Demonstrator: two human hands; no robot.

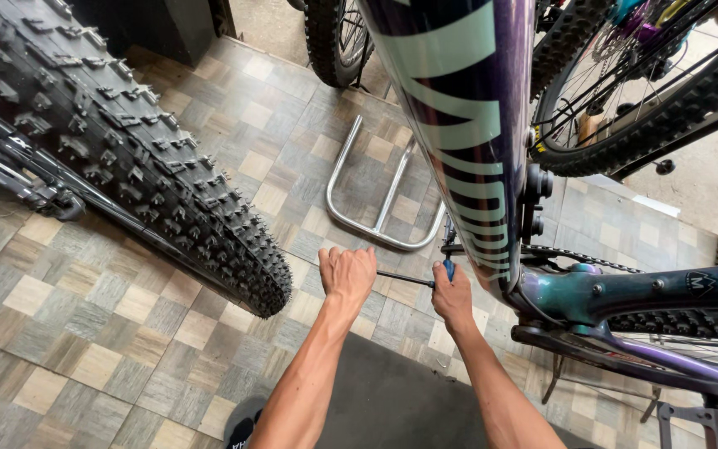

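- The left hand (pixel 347 273) sits near the middle of the view, a little toward 6 o'clock, curled into a fist around the outer end of a slim dark-shafted hand tool (pixel 405 278)
- The right hand (pixel 452 298) is just beside it toward 3 o'clock, fingers wrapped around the tool's blue handle end, thumb on top, pressed close to the bicycle frame
- The tool lies nearly level between the two hands; its tip is hidden behind the right hand, so what it meets cannot be told
- The purple bicycle down tube (pixel 467 125) with pale mint lettering runs from 12 o'clock down to the bottom bracket area (pixel 542 291), where it turns teal, just at 3 o'clock of the right hand
- A chain (pixel 575 258) and a black crank part show behind that junction, and a knobby rear tyre (pixel 691 323) lies along the 3 o'clock edge
- A large knobby front tyre (pixel 126 141) slants from 10 o'clock toward the centre, ending near the left hand but apart from it
- A bent silver metal tube stand (pixel 380 204) lies on the floor at 12 o'clock of the hands
- Another spoked wheel (pixel 641 91) with a knobby tyre fills the 2 o'clock corner
- The floor (pixel 85 333) is small square tiles in tan and grey; a dark mat (pixel 384 399) lies under the forearms at 6 o'clock
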